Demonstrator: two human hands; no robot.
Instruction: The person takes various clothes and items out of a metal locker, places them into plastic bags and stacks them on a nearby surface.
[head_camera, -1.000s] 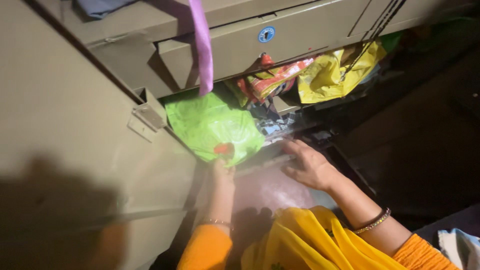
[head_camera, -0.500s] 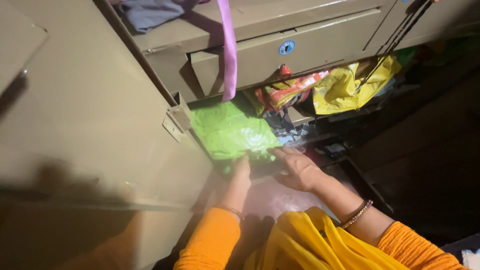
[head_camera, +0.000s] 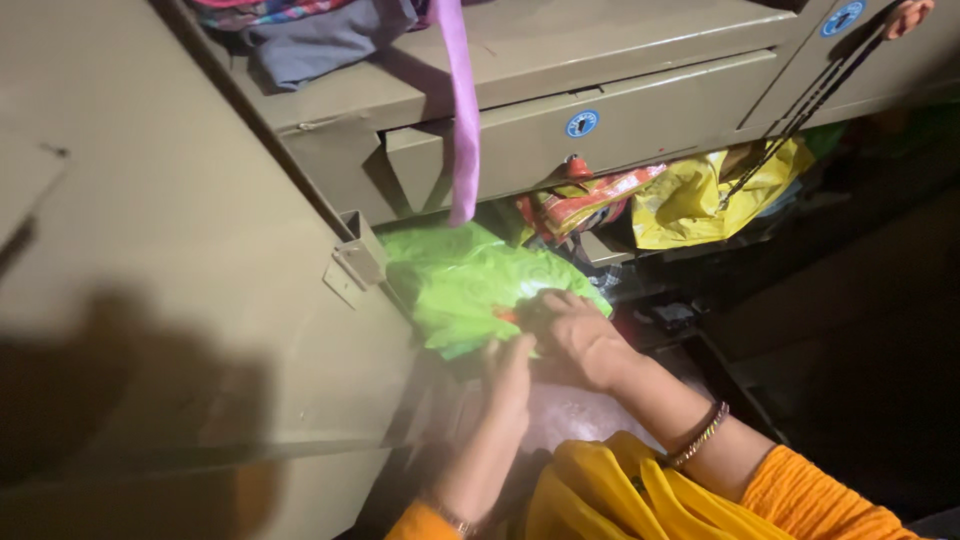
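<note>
Inside the metal cupboard (head_camera: 620, 125), both hands (head_camera: 575, 340) press the green bag (head_camera: 460, 285).

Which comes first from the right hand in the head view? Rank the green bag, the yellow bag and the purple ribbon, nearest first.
From the right hand:
1. Green bag: under its fingers, on the cabinet's lower shelf.
2. Purple ribbon: hanging above the green bag, up and left of the hand.
3. Yellow bag: farther back on the shelf, up and to the right.
</note>
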